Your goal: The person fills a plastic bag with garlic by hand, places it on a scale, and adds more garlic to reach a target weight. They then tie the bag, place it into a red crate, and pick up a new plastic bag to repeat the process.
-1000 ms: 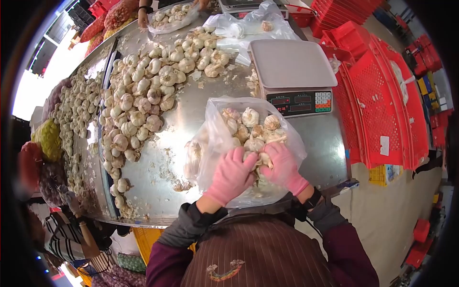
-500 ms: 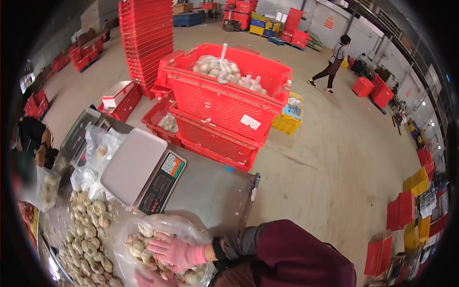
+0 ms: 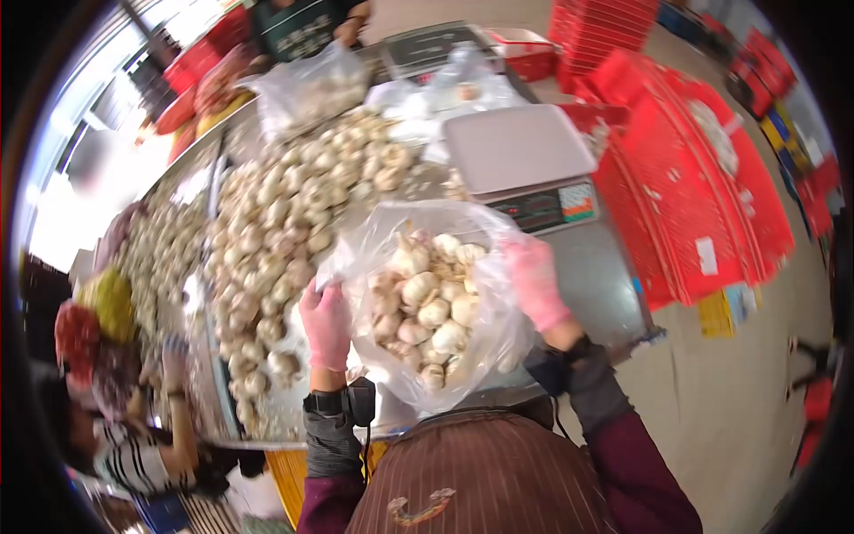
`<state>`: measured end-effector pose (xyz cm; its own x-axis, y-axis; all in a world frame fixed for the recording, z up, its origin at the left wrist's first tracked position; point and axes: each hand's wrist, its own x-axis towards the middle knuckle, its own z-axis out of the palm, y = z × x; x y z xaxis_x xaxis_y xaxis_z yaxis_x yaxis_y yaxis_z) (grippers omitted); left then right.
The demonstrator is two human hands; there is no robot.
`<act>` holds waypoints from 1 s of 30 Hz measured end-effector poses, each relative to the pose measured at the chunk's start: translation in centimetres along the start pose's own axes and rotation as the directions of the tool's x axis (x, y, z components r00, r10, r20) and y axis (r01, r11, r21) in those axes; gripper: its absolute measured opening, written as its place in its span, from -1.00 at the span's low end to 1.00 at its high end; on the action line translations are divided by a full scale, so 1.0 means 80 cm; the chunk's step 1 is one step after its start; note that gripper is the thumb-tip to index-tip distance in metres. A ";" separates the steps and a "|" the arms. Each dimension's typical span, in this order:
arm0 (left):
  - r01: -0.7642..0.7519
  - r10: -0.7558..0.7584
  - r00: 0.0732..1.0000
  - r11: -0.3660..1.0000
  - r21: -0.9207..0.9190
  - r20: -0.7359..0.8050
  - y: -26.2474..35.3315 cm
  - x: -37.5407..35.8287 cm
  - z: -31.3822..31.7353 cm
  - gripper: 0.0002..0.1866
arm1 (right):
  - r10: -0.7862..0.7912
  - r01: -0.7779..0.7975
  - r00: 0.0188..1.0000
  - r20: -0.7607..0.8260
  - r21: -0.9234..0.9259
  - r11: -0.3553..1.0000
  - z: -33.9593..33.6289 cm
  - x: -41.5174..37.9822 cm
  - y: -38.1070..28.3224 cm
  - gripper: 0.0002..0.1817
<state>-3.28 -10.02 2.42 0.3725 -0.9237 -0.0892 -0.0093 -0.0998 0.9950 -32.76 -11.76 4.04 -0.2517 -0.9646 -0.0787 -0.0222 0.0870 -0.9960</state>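
Note:
A clear plastic bag (image 3: 405, 216) full of garlic bulbs (image 3: 433, 311) stands with its mouth wide in front of me. My left hand (image 3: 326, 325), in a pink glove, pinches the bag's left rim. On the opposite side my right hand (image 3: 534, 280), gloved the same way, grips the right rim. Both hands are closed on the plastic, and the garlic shows between them. Just beyond the bag sits a digital scale (image 3: 519, 149) with a bare grey pan. Loose garlic (image 3: 285, 205) is heaped on the metal table to the left.
Red crates (image 3: 663, 178) are stacked right of the table. Across it, a person (image 3: 302, 27) is by another bag of garlic (image 3: 313, 89). A second person (image 3: 147, 454) works at the lower left. Plastic bags (image 3: 445, 93) lie behind the scale.
My view has swung left and down onto the table. My hands have gone from lying on the garlic inside the bag to holding its rim on both sides.

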 end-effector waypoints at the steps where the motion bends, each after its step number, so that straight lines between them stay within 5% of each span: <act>1: -0.031 0.028 0.999 0.988 -0.154 -0.020 0.030 -0.012 -0.004 -0.83 | 0.021 -0.025 0.998 0.051 0.072 0.997 0.003 -0.016 -0.031 -0.81; 2: -0.065 0.057 0.998 0.953 -0.297 -0.035 0.052 -0.026 -0.011 -0.84 | 0.049 -0.062 0.994 0.094 0.142 0.988 -0.002 -0.034 -0.052 -0.80; 3: -0.063 0.045 0.997 0.955 -0.290 -0.068 0.059 -0.041 -0.026 -0.84 | -0.176 0.190 0.968 0.178 -0.066 0.980 -0.014 -0.046 -0.071 -0.78; 5: -0.168 0.141 0.984 0.933 -0.319 -0.107 0.067 -0.072 -0.053 -0.88 | -0.304 0.343 0.916 0.261 -0.122 0.931 -0.034 -0.044 -0.066 -0.74; 8: -0.006 -0.005 0.996 0.992 -0.123 -0.086 0.053 -0.093 -0.077 -0.92 | -0.020 0.020 0.995 0.098 0.001 1.000 -0.035 -0.020 -0.032 -0.69; 9: 0.021 -0.030 0.995 0.995 -0.094 -0.093 0.033 -0.095 -0.076 -0.93 | -0.016 0.014 0.987 0.162 0.011 1.000 -0.032 -0.011 -0.016 -0.69; 10: -0.150 0.154 0.985 0.987 0.055 -0.076 -0.007 -0.092 -0.080 -0.89 | -0.022 0.032 0.986 0.163 -0.059 0.998 -0.033 -0.005 0.004 -0.66; 11: -0.014 0.022 0.983 0.999 0.045 -0.182 -0.026 -0.103 -0.067 -0.79 | -0.033 0.054 0.986 0.160 -0.131 0.990 -0.030 -0.002 0.019 -0.63; 13: 0.005 -0.007 1.000 0.998 0.064 0.026 -0.032 -0.104 -0.071 -0.74 | 0.028 -0.014 0.982 0.184 -0.075 0.997 -0.023 -0.003 0.035 -0.63; 15: 0.064 0.010 0.984 0.910 0.409 -0.178 -0.039 -0.085 -0.113 -0.76 | 0.091 -0.086 0.981 0.171 -0.037 0.996 -0.017 -0.006 0.037 -0.63; 17: 0.090 0.386 0.834 0.610 0.787 -0.395 -0.079 -0.041 -0.166 -0.66 | 0.059 -0.036 0.985 0.160 -0.144 0.989 -0.016 -0.008 0.032 -0.67; 18: 0.189 0.373 0.812 0.559 0.807 -0.448 -0.092 -0.021 -0.193 -0.60 | 0.058 -0.033 0.984 0.171 -0.148 0.988 -0.017 -0.007 0.035 -0.67; 20: 0.289 0.365 0.782 0.505 0.814 -0.504 -0.118 0.019 -0.232 -0.52 | 0.080 -0.023 0.974 0.214 -0.258 0.966 -0.018 -0.002 0.046 -0.66; 22: 0.321 0.130 0.888 0.511 0.797 -0.441 -0.136 0.050 -0.253 -0.44 | 0.076 -0.023 0.971 0.227 -0.230 0.973 -0.010 -0.003 0.046 -0.66; 25: 0.386 0.014 0.894 0.485 0.785 -0.449 -0.149 0.063 -0.258 -0.44 | 0.062 -0.016 0.970 0.236 -0.191 0.981 -0.003 -0.002 0.048 -0.66; 27: 0.308 0.144 0.855 0.633 0.710 -0.499 -0.157 0.062 -0.268 -0.69 | 0.049 -0.007 0.972 0.232 -0.180 0.984 -0.006 0.001 0.046 -0.65; 30: 0.294 -0.106 0.823 0.920 0.260 -0.558 -0.138 0.032 -0.273 -0.78 | 0.066 -0.013 0.971 0.231 -0.222 0.975 -0.008 -0.003 0.041 -0.63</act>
<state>18.01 -3.19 -7.78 0.8254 -0.5434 -0.1528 -0.1404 -0.4598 0.8768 -33.40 -11.05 0.84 -0.0221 -0.9882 -0.1517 -0.2335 0.1527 -0.9603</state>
